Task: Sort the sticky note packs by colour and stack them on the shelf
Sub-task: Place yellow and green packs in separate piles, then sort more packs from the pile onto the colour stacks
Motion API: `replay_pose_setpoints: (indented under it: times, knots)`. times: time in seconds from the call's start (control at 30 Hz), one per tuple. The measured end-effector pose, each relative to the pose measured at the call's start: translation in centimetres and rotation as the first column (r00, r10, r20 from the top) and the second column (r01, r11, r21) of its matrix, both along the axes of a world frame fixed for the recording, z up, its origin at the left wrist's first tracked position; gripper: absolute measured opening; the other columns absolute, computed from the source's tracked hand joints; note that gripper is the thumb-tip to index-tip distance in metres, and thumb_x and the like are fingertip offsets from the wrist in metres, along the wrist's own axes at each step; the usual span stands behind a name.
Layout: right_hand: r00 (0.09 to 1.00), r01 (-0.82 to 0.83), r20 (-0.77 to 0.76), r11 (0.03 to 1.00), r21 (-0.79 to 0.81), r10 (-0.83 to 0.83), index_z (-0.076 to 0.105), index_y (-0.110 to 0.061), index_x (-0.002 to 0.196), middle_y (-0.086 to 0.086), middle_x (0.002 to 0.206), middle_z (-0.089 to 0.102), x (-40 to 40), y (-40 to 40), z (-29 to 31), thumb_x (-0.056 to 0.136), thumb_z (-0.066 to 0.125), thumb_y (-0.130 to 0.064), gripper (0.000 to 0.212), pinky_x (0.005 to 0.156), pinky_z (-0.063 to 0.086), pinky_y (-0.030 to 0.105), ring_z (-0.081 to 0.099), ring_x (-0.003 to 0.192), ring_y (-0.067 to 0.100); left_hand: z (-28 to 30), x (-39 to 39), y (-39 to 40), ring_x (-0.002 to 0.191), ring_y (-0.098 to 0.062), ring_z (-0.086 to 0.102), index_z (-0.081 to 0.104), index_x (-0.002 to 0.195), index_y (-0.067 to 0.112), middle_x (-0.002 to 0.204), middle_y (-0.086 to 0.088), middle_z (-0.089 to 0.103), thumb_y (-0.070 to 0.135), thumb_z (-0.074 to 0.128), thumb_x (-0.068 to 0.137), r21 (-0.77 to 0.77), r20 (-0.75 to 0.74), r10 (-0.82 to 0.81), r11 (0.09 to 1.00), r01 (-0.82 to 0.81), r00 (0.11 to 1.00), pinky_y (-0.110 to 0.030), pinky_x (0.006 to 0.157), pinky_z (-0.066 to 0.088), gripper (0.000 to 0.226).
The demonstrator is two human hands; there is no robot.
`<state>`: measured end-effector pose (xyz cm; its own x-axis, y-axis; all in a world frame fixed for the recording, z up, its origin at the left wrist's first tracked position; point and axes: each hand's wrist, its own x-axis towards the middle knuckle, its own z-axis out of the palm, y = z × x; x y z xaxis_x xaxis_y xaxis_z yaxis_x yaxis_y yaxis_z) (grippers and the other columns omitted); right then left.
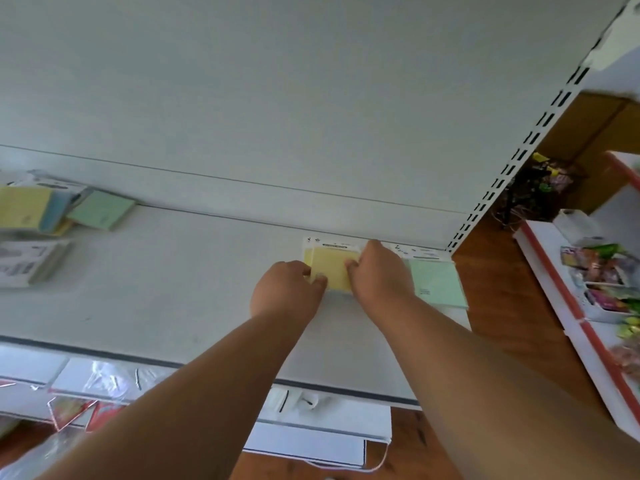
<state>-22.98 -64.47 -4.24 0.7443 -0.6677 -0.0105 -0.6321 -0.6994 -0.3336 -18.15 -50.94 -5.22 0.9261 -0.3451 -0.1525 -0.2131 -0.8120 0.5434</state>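
yellow pack centre frame, on shelf against back wall. left hand and right hand pinch its sides, likely squaring stack. green pack just right. unsorted packs far left.

A yellow pack with a white header card lies flat on the white shelf, between the two hands, whose fingers touch its left and right edges. Another yellow edge shows just under it on the left, slightly offset. Just right of the right hand lies a green pack, also flat, its white header toward the back panel. Far left of the hands sits a loose heap: a yellow pack on blue, a tilted green pack, and a white-wrapped pack nearer the shelf's front.
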Motion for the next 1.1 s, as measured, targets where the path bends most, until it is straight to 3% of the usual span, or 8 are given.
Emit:
replay_pose_setpoints:
  times: [0.1,0.23,0.5,0.67,0.8,0.9,1.0,1.1]
  knots:
    - [0.997,-0.037,0.071,0.999,-0.037,0.04,0.049,-0.013,0.107,0.009,0.101,0.064,0.5,1.1,0.7,0.093,0.05,-0.031,0.023,0.068,0.04,0.033,0.062,0.096,0.032,0.1,-0.1,1.0,0.109,-0.02,0.061,0.059,0.129,0.026,0.123,0.003,0.061,0.053,0.053,0.091,-0.036,-0.005,0.038,0.999,-0.038,0.999,-0.031,0.087,0.048,0.048]
    - [0.978,-0.13,0.164,0.991,-0.026,0.132,0.051,-0.015,0.102,0.003,0.094,0.064,2.4,5.0,1.7,0.092,0.051,-0.034,0.021,0.063,0.041,0.03,0.061,0.086,0.027,0.4,0.8,4.9,0.096,-0.016,0.063,0.061,0.122,0.026,0.111,0.008,0.064,0.046,0.053,0.09,-0.07,0.008,0.089,0.994,-0.088,0.996,-0.031,0.085,0.052,0.038]
    - [0.897,-0.395,0.261,0.911,0.114,0.356,0.056,-0.022,0.093,-0.005,0.087,0.063,11.9,20.2,2.3,0.089,0.055,-0.036,0.015,0.065,0.047,0.03,0.058,0.08,0.019,1.3,9.0,19.7,0.087,-0.015,0.061,0.064,0.115,0.025,0.101,0.009,0.066,0.036,0.054,0.088,-0.112,0.011,0.234,0.966,-0.232,0.972,-0.029,0.075,0.049,0.031]
    - [0.902,-0.398,0.297,0.872,0.284,0.314,0.058,-0.021,0.087,-0.005,0.09,0.066,19.6,30.3,1.6,0.086,0.057,-0.034,0.013,0.073,0.053,0.034,0.061,0.082,0.02,1.9,16.3,30.1,0.083,-0.018,0.064,0.061,0.116,0.025,0.101,0.009,0.067,0.03,0.056,0.087,-0.245,-0.164,0.369,0.883,-0.4,0.915,-0.031,0.07,0.049,0.03]
    - [0.907,-0.411,0.246,0.844,0.346,0.341,0.056,-0.024,0.088,-0.003,0.101,0.067,25.1,34.5,1.0,0.088,0.056,-0.03,0.006,0.082,0.05,0.031,0.061,0.094,0.021,3.0,20.7,34.9,0.064,-0.024,0.069,0.049,0.132,0.017,0.092,-0.006,0.066,0.014,0.055,0.09,-0.468,-0.46,0.42,0.634,-0.615,0.782,-0.037,0.063,0.057,0.043]
    - [0.919,-0.392,0.207,0.827,0.403,0.335,0.061,-0.019,0.094,-0.002,0.094,0.062,27.8,35.9,0.3,0.09,0.052,-0.025,0.012,0.079,0.045,0.031,0.057,0.089,0.022,3.5,23.1,36.6,0.066,-0.028,0.072,0.038,0.142,0.017,0.099,-0.016,0.064,0.009,0.052,0.092,-0.487,-0.641,0.373,0.478,-0.731,0.671,-0.038,0.063,0.06,0.053]
    - [0.95,-0.308,0.225,0.775,0.552,0.218,0.058,-0.02,0.093,0.002,0.085,0.058,29.9,37.0,-0.3,0.086,0.053,-0.023,0.009,0.068,0.047,0.032,0.058,0.075,0.027,3.6,25.0,36.8,0.069,-0.027,0.074,0.038,0.144,0.018,0.097,-0.017,0.066,0.006,0.049,0.091,-0.432,-0.722,0.329,0.472,-0.768,0.609,-0.038,0.066,0.062,0.055]
    - [0.983,-0.128,0.181,0.735,0.666,0.007,0.062,-0.01,0.093,0.008,0.08,0.063,31.3,37.9,-0.1,0.084,0.064,-0.025,0.017,0.056,0.043,0.025,0.059,0.064,0.024,3.9,25.7,36.5,0.065,-0.024,0.071,0.036,0.146,0.024,0.101,-0.016,0.066,0.005,0.048,0.091,-0.444,-0.727,0.284,0.5,-0.744,0.625,-0.035,0.064,0.06,0.06]
